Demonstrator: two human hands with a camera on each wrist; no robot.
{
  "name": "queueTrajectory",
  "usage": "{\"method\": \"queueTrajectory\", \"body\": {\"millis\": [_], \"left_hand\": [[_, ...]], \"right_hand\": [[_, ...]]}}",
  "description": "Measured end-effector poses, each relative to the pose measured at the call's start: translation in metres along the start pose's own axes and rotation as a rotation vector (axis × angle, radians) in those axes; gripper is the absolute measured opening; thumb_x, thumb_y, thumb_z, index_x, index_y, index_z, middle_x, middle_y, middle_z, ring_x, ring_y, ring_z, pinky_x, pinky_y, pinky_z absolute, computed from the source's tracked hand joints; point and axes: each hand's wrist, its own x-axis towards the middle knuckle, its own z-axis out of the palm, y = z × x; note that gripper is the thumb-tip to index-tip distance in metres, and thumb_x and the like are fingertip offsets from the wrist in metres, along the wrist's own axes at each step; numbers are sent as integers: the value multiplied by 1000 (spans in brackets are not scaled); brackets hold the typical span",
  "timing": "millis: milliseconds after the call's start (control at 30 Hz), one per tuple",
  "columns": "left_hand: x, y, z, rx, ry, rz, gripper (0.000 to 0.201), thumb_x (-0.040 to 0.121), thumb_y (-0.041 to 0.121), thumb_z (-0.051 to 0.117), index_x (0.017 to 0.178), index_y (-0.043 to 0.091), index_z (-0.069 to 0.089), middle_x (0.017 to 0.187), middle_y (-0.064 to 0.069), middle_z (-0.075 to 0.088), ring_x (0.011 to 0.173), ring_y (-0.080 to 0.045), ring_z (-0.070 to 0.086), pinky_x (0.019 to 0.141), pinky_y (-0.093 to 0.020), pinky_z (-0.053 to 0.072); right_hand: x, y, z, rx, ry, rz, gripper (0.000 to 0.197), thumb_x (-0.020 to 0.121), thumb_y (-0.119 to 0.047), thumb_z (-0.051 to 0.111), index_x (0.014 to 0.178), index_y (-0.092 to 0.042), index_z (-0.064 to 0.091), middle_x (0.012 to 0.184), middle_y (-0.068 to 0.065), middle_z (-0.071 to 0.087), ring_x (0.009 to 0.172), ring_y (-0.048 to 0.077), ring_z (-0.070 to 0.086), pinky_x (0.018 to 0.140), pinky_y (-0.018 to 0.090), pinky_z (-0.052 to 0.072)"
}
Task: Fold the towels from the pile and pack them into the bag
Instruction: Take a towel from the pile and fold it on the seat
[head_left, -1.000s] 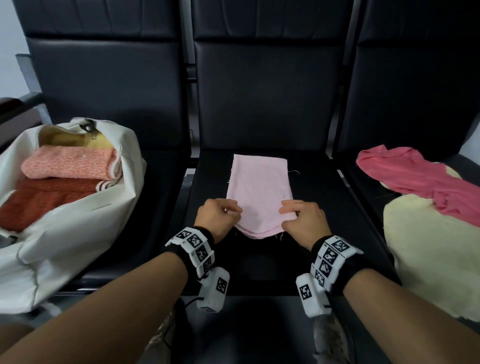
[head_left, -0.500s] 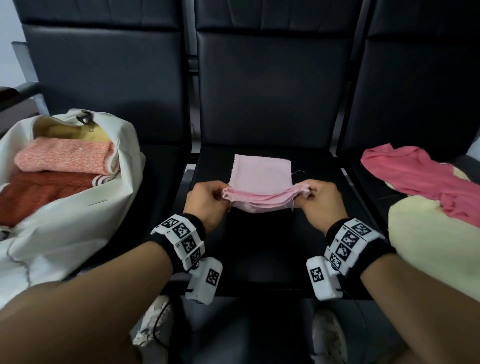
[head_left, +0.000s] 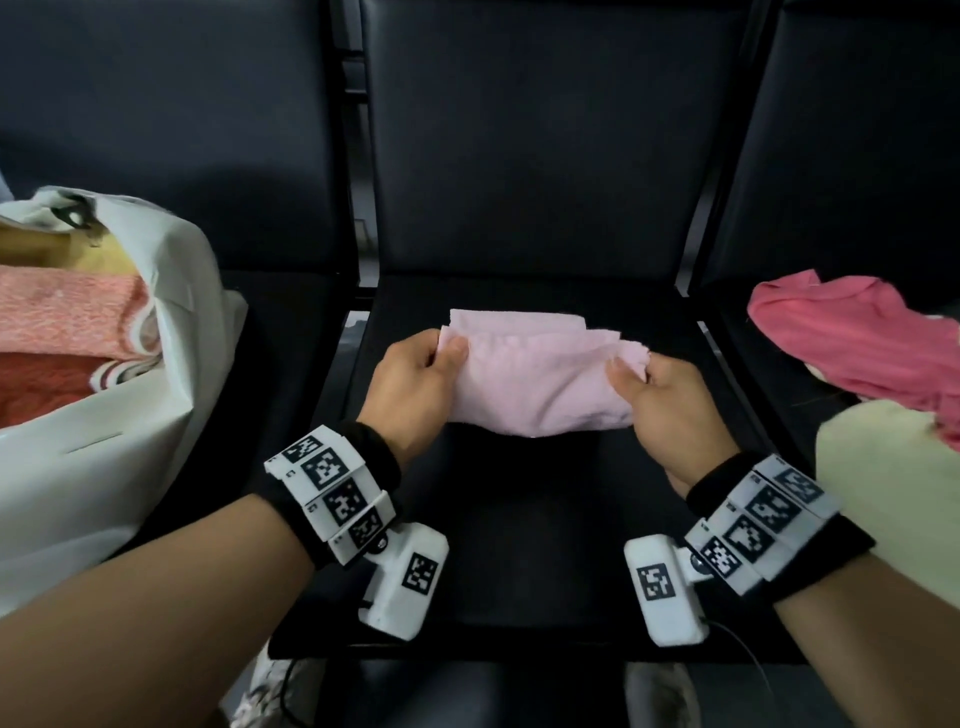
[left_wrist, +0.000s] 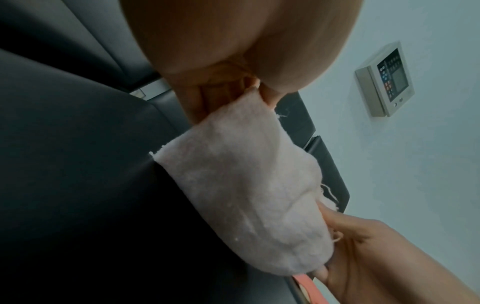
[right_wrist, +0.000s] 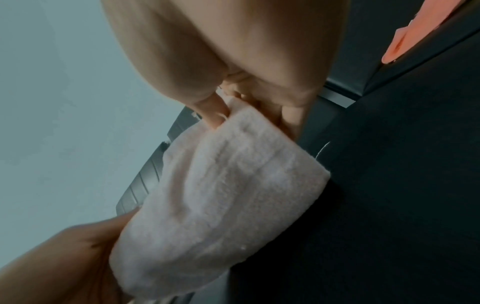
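Pink towel (head_left: 540, 384): on the middle seat (head_left: 519, 519), between the bag (head_left: 171, 322) on one side and the pile (head_left: 852, 343) on the other. Left hand (head_left: 415, 384) pinching the towel's left end, thumb on top; right hand (head_left: 665, 400) pinching the right end the same way. Held at both ends, probably to carry the near half over the far half squarely and keep the layers aligned. Soft, fuzzy, pale pink, several layers thick, edges stepped and slightly uneven at the far side, loose threads at the right end. Beyond it in the bag, folded orange-red towels (head_left: 67, 317) already packed.
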Motion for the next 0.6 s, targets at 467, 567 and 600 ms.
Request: {"method": "queueTrajectory", "body": {"millis": [467,567,600], "left_hand": [[-7,-18,15,-87,-65,-144,26,97,40,65,95,14,62,88,5,69,77,-8,65,67,-25,51],[-11,-24,15,-127,-184,-218,38,79,26,87,108,20,63,98,5,75,87,-9,73,70,-24,57],[-11,-27,14,-132,-196,-226,41,76,17,88,108,20,64,97,4,76,87,-11,74,70,-26,59]], "right_hand": [[0,18,25,-64,25,120,27,104,-24,47,97,-10,68,95,11,72,91,27,69,80,44,57],[2,19,24,-38,61,150,27,105,-24,47,92,-12,68,93,9,72,90,27,69,81,43,57],[3,19,24,-29,68,166,27,105,-26,47,92,-14,68,92,8,72,90,25,70,82,42,58]]}}
